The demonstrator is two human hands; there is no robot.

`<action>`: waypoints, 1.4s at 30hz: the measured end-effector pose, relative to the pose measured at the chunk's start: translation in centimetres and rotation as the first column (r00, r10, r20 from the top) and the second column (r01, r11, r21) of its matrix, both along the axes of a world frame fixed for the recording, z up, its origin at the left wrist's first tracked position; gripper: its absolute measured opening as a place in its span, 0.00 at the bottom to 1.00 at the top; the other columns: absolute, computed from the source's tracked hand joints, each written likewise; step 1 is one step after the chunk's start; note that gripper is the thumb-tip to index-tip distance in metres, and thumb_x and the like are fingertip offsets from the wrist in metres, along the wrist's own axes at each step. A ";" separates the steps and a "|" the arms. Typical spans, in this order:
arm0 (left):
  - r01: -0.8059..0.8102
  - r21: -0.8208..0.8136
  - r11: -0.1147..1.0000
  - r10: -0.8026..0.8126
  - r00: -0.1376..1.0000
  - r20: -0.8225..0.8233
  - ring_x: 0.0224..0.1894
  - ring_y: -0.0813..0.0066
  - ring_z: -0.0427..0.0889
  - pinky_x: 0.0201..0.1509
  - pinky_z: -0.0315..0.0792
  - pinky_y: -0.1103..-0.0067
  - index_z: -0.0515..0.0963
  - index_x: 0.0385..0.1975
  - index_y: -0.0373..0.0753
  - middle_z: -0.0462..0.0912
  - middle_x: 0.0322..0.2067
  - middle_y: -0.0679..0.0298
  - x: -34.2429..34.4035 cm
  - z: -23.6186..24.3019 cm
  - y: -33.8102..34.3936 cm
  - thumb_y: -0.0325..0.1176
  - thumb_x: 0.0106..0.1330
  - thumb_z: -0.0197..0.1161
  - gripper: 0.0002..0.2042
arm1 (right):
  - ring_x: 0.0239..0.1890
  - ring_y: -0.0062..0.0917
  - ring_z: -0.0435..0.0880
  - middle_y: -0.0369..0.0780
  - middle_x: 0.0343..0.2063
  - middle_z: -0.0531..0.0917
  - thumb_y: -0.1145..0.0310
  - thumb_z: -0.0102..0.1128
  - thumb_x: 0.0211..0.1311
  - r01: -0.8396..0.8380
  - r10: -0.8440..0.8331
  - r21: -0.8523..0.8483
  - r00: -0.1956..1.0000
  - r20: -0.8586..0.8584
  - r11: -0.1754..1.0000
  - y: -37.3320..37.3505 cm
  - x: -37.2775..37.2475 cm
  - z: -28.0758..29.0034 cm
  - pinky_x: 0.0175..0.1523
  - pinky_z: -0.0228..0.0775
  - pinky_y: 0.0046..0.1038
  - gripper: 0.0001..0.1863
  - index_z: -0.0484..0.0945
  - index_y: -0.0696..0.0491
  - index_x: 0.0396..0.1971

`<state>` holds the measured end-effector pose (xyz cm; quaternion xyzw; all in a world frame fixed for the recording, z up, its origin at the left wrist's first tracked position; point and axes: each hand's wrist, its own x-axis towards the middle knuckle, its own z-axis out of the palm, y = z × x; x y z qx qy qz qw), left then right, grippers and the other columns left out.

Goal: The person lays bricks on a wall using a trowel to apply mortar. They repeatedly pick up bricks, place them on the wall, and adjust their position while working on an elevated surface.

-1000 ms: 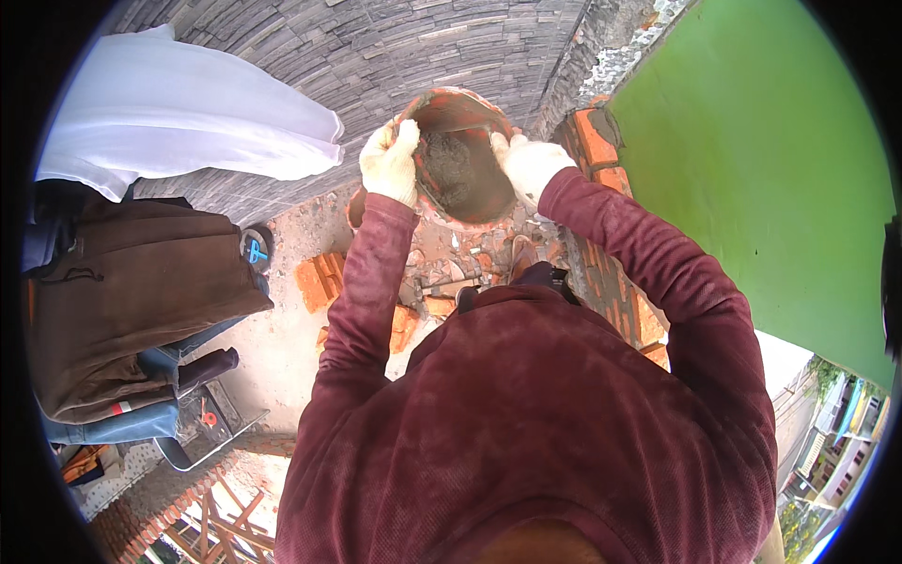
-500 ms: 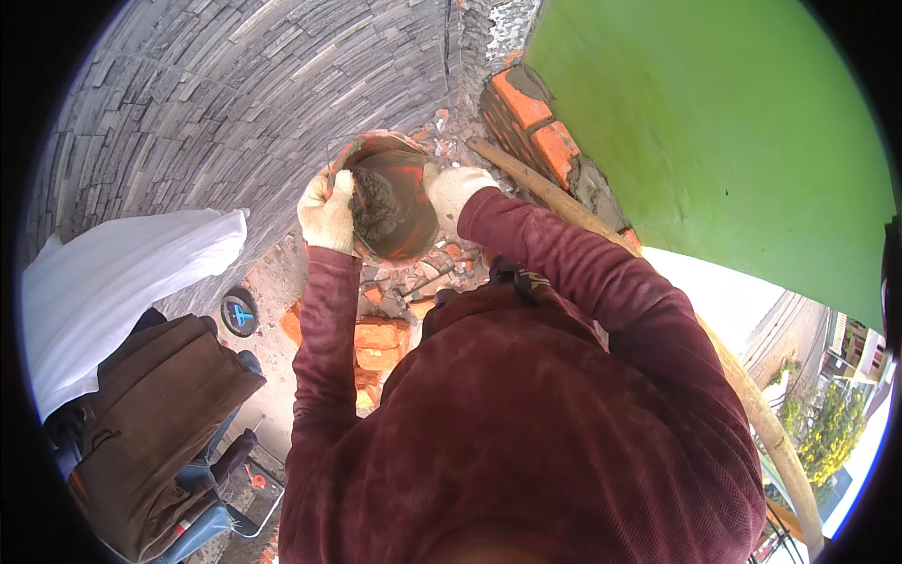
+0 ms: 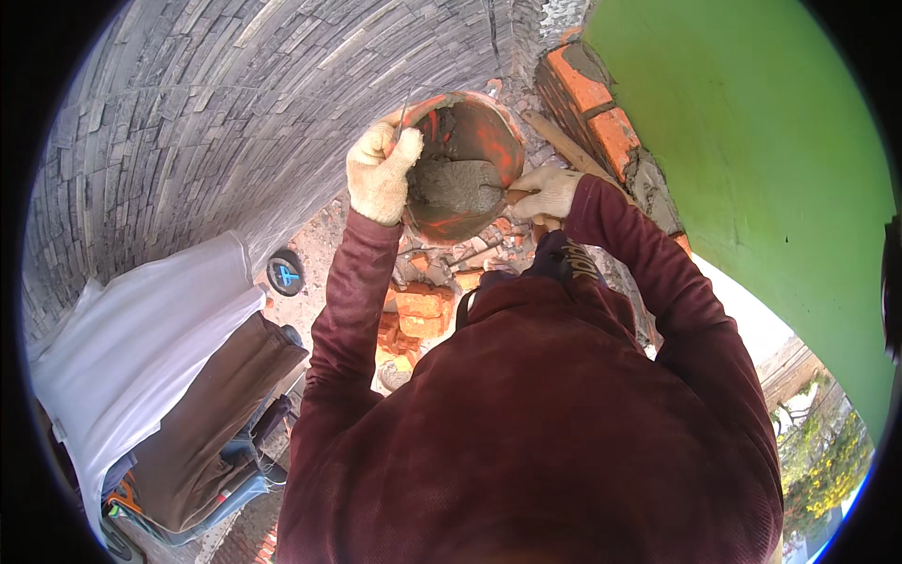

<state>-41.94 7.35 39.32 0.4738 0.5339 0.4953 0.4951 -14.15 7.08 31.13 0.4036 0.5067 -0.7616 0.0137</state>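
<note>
A bucket [image 3: 505,132] with orange-red, mortar-smeared walls sits tilted over the rubble in front of me. Wet grey mortar [image 3: 430,193] fills part of its inside. My left hand [image 3: 380,175], in a cream knit glove, grips the bucket's left rim near the thin wire handle [image 3: 404,117], thumb over the edge. In my gloved right hand [image 3: 549,192] is a trowel [image 3: 470,184], held by its brown handle. The trowel's blade lies inside the bucket, coated with mortar, so its outline is partly hidden.
Freshly laid bricks [image 3: 615,139] run along the green panel [image 3: 752,141] on the right, beside a wooden pole [image 3: 564,141]. Loose bricks [image 3: 423,305] and rubble lie below the bucket. A grey stone wall [image 3: 282,113] stands left; cloths [image 3: 160,357] hang nearer me.
My right hand has moved down the bucket's right side, and the trowel's handle and blade now show. The left hand stays on the rim. The whole view has shifted, placing the bucket farther right.
</note>
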 end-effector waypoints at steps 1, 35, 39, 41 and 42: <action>0.012 0.052 0.999 -0.012 1.000 0.012 0.38 0.87 0.73 0.44 0.69 0.86 0.82 0.50 0.28 0.83 0.43 0.68 0.0 -0.2 0.1 0.31 0.71 0.66 0.13 | 0.15 0.16 0.75 0.34 0.20 0.78 0.65 0.65 0.63 0.039 -0.040 -0.035 0.999 -0.012 0.999 0.0 0.3 0.1 0.21 0.66 0.23 0.18 0.82 0.60 0.48; -0.235 -0.308 0.922 0.322 0.907 0.272 0.44 0.78 0.84 0.51 0.79 0.77 0.82 0.50 0.35 0.87 0.46 0.64 -1.0 -15.2 0.1 0.35 0.77 0.62 0.11 | 0.54 0.51 0.83 0.56 0.50 0.84 0.63 0.63 0.63 0.044 -0.533 0.563 0.391 0.751 0.825 2.6 18.9 -11.7 0.57 0.77 0.48 0.29 0.70 0.51 0.65; -0.308 -0.346 0.886 0.389 0.900 0.197 0.43 0.77 0.84 0.50 0.80 0.75 0.82 0.44 0.37 0.87 0.46 0.63 -4.5 -13.7 -3.3 0.36 0.77 0.62 0.09 | 0.55 0.53 0.83 0.57 0.56 0.79 0.65 0.60 0.65 0.089 -0.573 0.582 0.344 0.744 0.809 2.2 15.5 -10.1 0.58 0.77 0.49 0.35 0.60 0.49 0.71; -0.338 -0.349 0.874 0.415 0.893 0.176 0.43 0.77 0.84 0.51 0.80 0.75 0.82 0.44 0.37 0.87 0.45 0.63 -5.6 -12.6 -5.3 0.35 0.77 0.62 0.09 | 0.56 0.54 0.83 0.58 0.58 0.77 0.66 0.58 0.66 0.119 -0.591 0.592 0.354 0.725 0.797 1.7 14.4 -9.5 0.58 0.77 0.50 0.36 0.57 0.49 0.73; -0.347 -0.347 0.871 0.423 0.890 0.173 0.43 0.76 0.84 0.51 0.80 0.74 0.82 0.45 0.37 0.87 0.45 0.63 -5.8 -12.7 -6.0 0.35 0.77 0.62 0.09 | 0.53 0.54 0.84 0.59 0.56 0.78 0.66 0.59 0.65 0.122 -0.652 0.657 0.348 0.674 0.744 1.4 14.3 -10.4 0.55 0.77 0.50 0.35 0.59 0.47 0.72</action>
